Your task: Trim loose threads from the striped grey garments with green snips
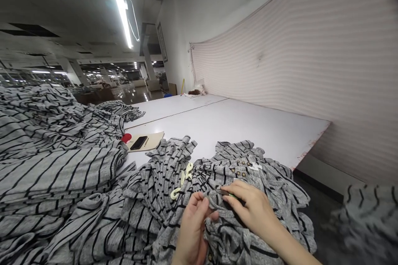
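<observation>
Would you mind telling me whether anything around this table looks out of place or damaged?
The pale striped fabric sheet along the wall stands out: it sags loosely below its top edge and carries a dark smudge. The white table also shows reddish scuffs along its edge near the corner, which look like wear.

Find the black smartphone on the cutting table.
In the head view, the black smartphone lies left of centre on a tan folder, with a red object just to its left and the stacked grey striped garments beyond that.
</observation>
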Available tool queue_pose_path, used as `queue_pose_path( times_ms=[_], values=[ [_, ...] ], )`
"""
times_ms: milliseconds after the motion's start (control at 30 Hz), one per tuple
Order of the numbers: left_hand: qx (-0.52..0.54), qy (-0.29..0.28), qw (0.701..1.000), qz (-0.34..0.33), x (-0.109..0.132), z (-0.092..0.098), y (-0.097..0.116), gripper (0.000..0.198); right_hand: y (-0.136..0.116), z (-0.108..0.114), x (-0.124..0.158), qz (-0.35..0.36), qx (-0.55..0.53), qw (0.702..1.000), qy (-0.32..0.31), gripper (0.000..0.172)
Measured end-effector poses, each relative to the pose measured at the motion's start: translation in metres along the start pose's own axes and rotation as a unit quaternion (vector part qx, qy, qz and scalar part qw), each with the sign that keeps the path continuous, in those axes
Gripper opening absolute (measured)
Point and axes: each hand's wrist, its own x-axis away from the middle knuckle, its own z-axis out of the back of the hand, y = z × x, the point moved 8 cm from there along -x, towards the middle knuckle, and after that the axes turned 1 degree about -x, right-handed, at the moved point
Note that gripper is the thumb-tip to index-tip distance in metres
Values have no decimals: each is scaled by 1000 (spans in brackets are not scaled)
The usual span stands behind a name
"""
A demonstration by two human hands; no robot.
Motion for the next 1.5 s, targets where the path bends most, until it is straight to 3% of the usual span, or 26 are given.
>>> queue_pose_path(
  times_ms=[133,267,367,467,633,733,867,1067,1300,1500],
  values=[
    [-2,2,999,-38,-2,-1,0,36,-10,3,0,-3,-38,999,6,20],
    [-41,-25,995,-86,-4,0,0,36,-29,-5,-3,75,-54,996,5,24],
    [-68,-4,989,-132,-2,4,2,36,-30,-11,-4,105,-79,991,23,25],
    [-79,13,985,-153,3,1,2,35,-18,-14,-7,61,-141,987,38,12],
    [-102,19,982,-154,4,-3,3,35,-2,-18,-7,-34,-216,975,33,30],
    [-100,3,983,-151,0,-3,3,34,2,-16,-4,-65,-248,967,14,31],
    [-80,0,988,-133,-3,3,5,37,2,-2,5,-53,-196,979,-6,17],
    [-76,-20,994,-75,-3,0,4,38,-2,5,14,0,-63,998,-23,20],
    [-67,21,991,-117,-2,2,3,36,-11,4,10,70,38,996,25,22],
    [-72,30,990,-120,-2,3,3,35,-7,11,13,47,46,997,33,22]
  ],
)
